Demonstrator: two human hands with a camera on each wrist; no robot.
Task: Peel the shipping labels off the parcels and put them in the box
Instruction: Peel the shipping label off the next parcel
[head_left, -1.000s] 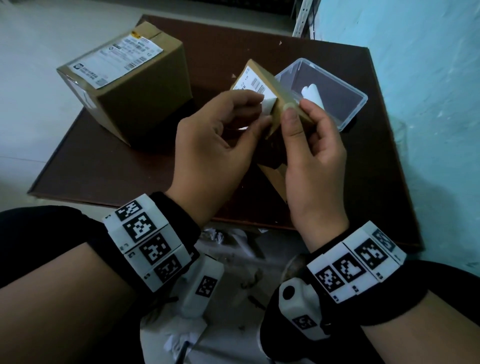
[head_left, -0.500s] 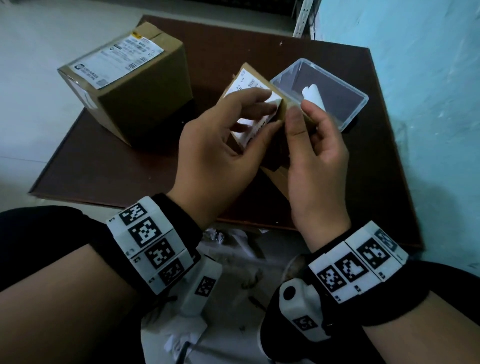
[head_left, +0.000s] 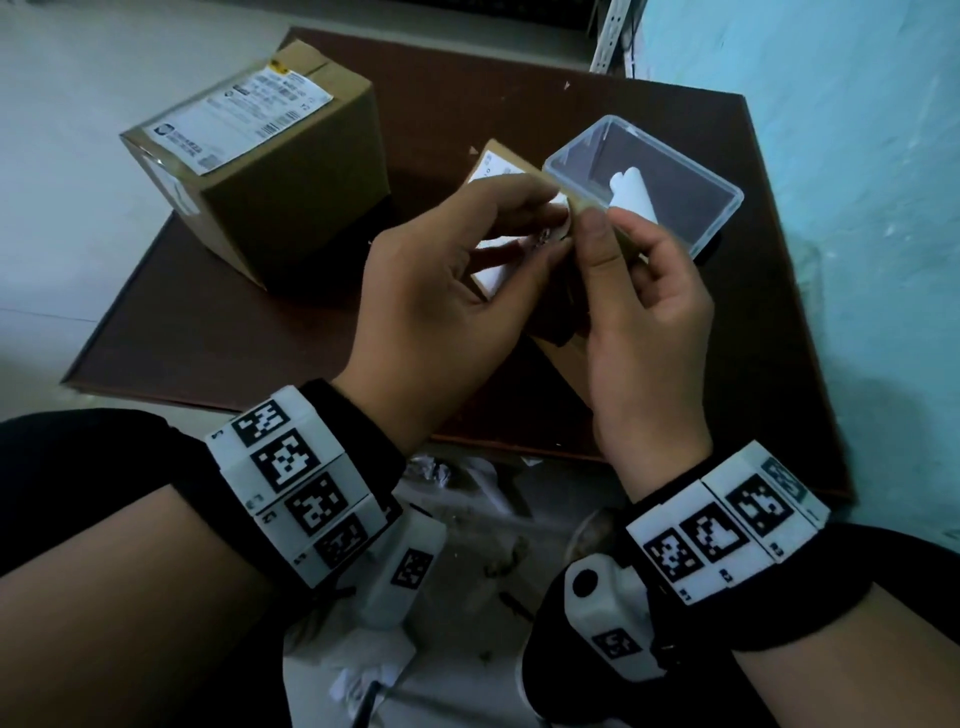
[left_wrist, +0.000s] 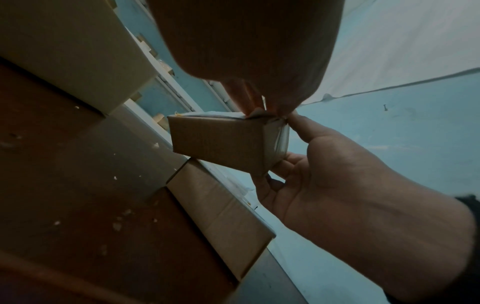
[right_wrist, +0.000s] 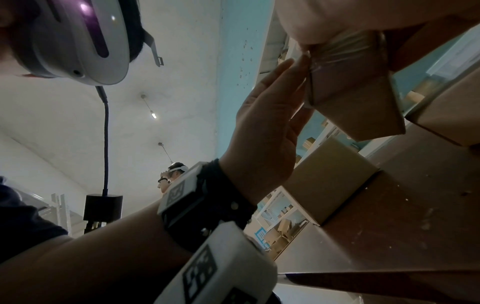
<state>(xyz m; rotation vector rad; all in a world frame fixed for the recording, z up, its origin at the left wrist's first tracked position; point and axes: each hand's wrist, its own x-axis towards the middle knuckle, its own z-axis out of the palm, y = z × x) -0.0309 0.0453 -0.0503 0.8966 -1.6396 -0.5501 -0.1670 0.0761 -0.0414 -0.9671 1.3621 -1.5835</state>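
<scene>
I hold a small cardboard parcel (left_wrist: 221, 144) above the brown table (head_left: 260, 338). My right hand (head_left: 608, 234) grips its right end, thumb on the near face and fingers behind. My left hand (head_left: 557, 221) pinches the lifted corner of its white shipping label (head_left: 488, 169) just beside my right thumb. The rest of the label lies on the parcel, partly hidden by my fingers. A clear plastic box (head_left: 717, 208) stands behind my right hand with a rolled white label (head_left: 631, 192) inside. A large parcel (head_left: 291, 208) at the back left carries its own label (head_left: 239, 119).
Another flat cardboard box (left_wrist: 221, 216) lies on the table under the held parcel. Crumpled paper (head_left: 467, 499) lies on the floor between my arms. A blue wall (head_left: 857, 208) runs along the table's right side. Another person (right_wrist: 174, 174) stands far off.
The small parcel has turned so that its labelled face points more towards me. My left fingers have shifted along the label to its corner beside my right thumb.
</scene>
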